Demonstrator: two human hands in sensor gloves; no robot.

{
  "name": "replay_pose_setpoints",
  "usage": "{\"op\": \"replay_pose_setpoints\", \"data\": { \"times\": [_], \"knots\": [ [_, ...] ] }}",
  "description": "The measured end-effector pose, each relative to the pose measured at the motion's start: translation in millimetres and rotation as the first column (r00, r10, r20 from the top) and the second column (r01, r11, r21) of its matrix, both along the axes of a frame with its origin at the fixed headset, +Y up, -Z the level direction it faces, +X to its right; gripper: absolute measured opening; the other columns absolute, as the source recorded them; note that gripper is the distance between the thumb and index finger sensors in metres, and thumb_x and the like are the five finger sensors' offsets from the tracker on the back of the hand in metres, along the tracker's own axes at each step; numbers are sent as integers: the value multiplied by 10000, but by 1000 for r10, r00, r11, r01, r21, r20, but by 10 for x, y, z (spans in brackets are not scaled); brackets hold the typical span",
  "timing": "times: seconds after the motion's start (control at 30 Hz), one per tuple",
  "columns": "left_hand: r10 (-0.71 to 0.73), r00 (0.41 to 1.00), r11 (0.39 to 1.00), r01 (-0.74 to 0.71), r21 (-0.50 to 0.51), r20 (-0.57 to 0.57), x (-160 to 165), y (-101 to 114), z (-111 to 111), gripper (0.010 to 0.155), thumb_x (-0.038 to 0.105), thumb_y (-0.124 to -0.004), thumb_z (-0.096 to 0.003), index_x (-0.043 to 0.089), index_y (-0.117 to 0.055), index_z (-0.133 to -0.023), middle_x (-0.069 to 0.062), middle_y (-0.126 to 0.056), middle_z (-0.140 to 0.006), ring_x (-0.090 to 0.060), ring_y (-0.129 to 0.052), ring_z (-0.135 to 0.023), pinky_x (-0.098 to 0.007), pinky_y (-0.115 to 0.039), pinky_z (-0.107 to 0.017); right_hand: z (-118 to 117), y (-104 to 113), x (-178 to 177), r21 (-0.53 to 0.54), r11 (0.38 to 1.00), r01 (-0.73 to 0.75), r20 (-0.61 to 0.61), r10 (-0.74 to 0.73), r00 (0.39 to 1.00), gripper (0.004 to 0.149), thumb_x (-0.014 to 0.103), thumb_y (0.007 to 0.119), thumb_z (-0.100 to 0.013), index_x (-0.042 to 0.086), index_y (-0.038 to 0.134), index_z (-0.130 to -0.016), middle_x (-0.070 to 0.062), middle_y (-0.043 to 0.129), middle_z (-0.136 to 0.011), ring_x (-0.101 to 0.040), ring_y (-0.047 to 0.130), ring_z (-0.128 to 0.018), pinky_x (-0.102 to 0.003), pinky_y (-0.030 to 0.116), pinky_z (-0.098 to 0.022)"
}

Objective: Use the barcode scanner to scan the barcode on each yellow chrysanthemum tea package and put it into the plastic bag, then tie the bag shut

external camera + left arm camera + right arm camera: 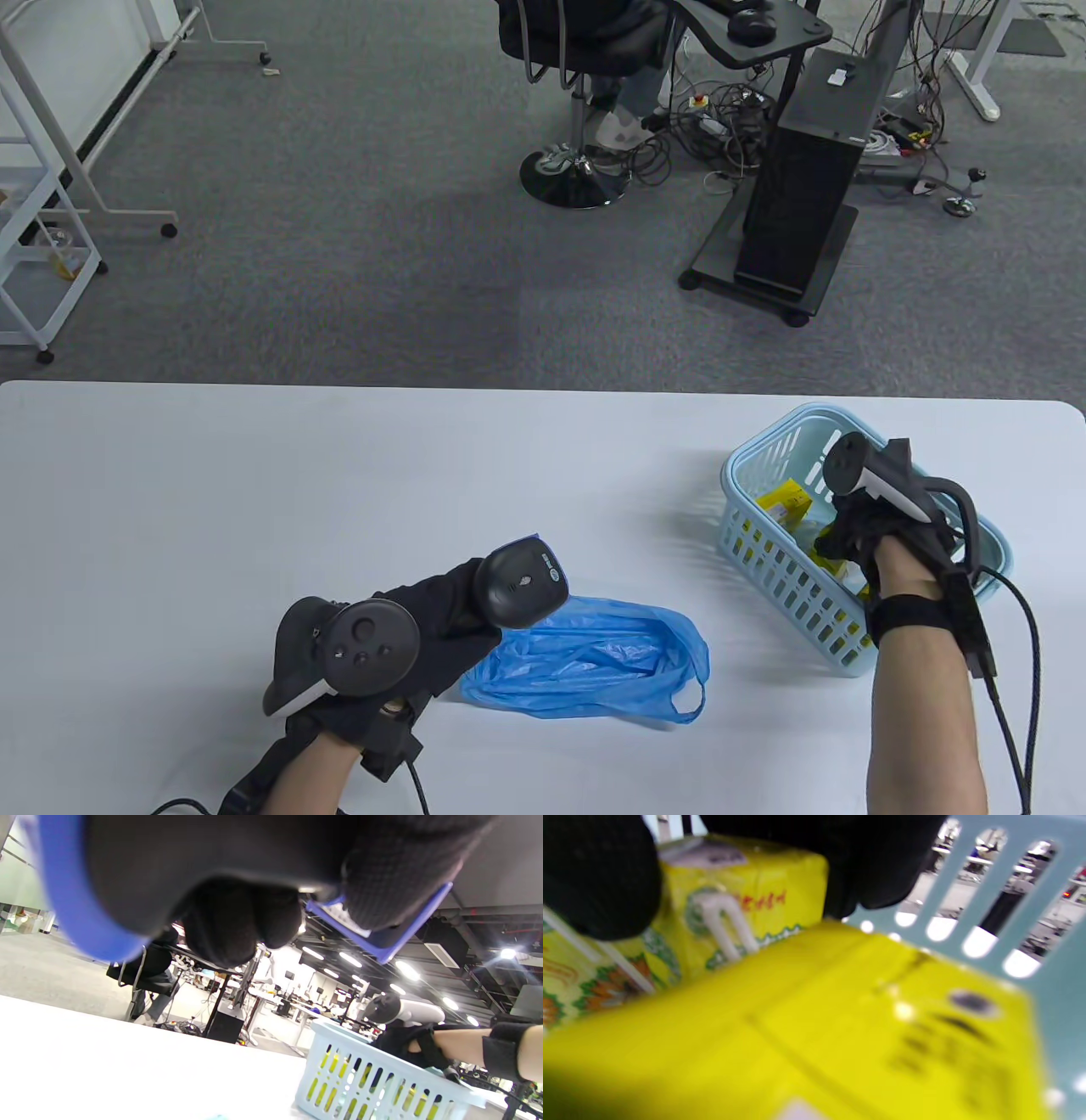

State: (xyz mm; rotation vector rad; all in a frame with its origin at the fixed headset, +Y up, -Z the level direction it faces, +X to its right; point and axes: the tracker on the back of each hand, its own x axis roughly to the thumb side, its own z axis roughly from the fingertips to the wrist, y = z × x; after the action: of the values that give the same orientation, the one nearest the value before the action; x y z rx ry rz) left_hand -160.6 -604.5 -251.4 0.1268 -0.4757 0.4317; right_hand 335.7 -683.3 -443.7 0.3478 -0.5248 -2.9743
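Note:
My left hand point(462, 615) grips the black barcode scanner point(519, 586) and holds it above the left end of the blue plastic bag point(594, 658), which lies flat on the table. In the left wrist view its fingers point(229, 925) curl round the blue-trimmed scanner point(382, 942). My right hand point(842, 536) reaches down into the light blue basket point(747, 518), among several yellow chrysanthemum tea packages point(785, 501). In the right wrist view gloved fingers point(598, 878) flank one yellow package point(755, 887) on both sides and grip it; another package point(840, 1027) lies blurred in front.
The white table point(297, 475) ends at its far edge, with grey carpet beyond. An office chair point(577, 102), a black stand point(797, 187) and loose cables stand on the floor behind. The basket point(360, 1077) sits near the table's right edge.

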Motion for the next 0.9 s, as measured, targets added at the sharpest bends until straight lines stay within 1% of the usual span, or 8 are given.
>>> {"op": "replay_pose_setpoints", "data": {
  "times": [0.07, 0.17, 0.23, 0.27, 0.37, 0.5, 0.67, 0.9],
  "knots": [
    [-9, 1000, 1000, 9, 0, 0, 19, -7, 5, 599, 554, -881, -473, 300, -752, -1000, -3, -1009, -798, -217, -1096, -578, -418, -900, -417, 5, 81, 5, 8, 999, 32, 14, -32, 999, 783, 505, 910, -236, 293, 665, -948, -121, 656, -991, -294, 817, -873, -478, 733, -647],
    [8, 1000, 1000, -8, -6, 7, 33, -6, -5, 600, 551, -885, -470, 299, -754, -999, -11, -1009, -800, -222, -1095, -580, -422, -897, -420, 42, 338, 10, 44, 998, 55, 29, -56, 998, 784, 497, 908, -245, 284, 655, -956, -130, 635, -1000, -301, 797, -884, -496, 726, -651],
    [14, 1000, 1000, -14, -2, 13, 31, -8, -9, 600, 549, -883, -474, 299, -748, -1003, -9, -1005, -804, -221, -1092, -587, -422, -897, -422, 79, 484, 7, 81, 995, 63, 39, -67, 997, 786, 492, 909, -249, 278, 650, -960, -139, 618, -1004, -294, 785, -888, -523, 766, -623],
    [11, 1000, 1000, -11, 0, 15, 29, -10, -7, 601, 550, -881, -475, 298, -745, -1004, -8, -1002, -808, -219, -1092, -590, -421, -896, -425, 116, 571, 3, 108, 991, 75, 38, -79, 996, 785, 492, 909, -252, 273, 652, -961, -141, 617, -1004, -348, 780, -870, -528, 772, -617],
    [2, 1000, 1000, -2, 2, 14, 31, -13, 0, 600, 547, -883, -475, 299, -746, -1004, -9, -997, -815, -222, -1087, -601, -423, -894, -431, 225, 738, -13, 160, 980, 119, 17, -123, 992, 798, 514, 894, -250, 268, 638, -964, -147, 596, -1005, -371, 757, -865, -535, 785, -610],
    [8, 1000, 1000, -8, 14, 28, 60, 9, 25, 598, 548, -884, -473, 304, -749, -1002, -12, -995, -822, -223, -1084, -610, -426, -891, -438, 382, 930, -78, 235, 961, 150, -36, -145, 989, 773, 494, 891, -258, 269, 627, -949, -167, 548, -1006, -384, 691, -871, -524, 772, -626],
    [10, 999, 1000, -11, 22, 43, 81, 13, 46, 597, 546, -885, -475, 305, -747, -1003, -11, -990, -829, -223, -1081, -622, -427, -890, -443, 660, 1220, -131, 388, 879, 277, -140, -241, 960, 754, 504, 889, -258, 278, 639, -933, -170, 547, -998, -379, 686, -859, -430, 824, -578],
    [-16, 1000, 999, 15, 32, 27, 94, -70, 3, 597, 544, -921, -449, 315, -779, -982, -22, -1018, -807, -216, -1103, -604, -411, -914, -420, 1068, 1443, -374, 492, 791, 363, -304, -235, 923, 731, 563, 876, -251, 290, 669, -897, -155, 583, -981, -355, 728, -833, -397, 838, -571]
  ]
}}
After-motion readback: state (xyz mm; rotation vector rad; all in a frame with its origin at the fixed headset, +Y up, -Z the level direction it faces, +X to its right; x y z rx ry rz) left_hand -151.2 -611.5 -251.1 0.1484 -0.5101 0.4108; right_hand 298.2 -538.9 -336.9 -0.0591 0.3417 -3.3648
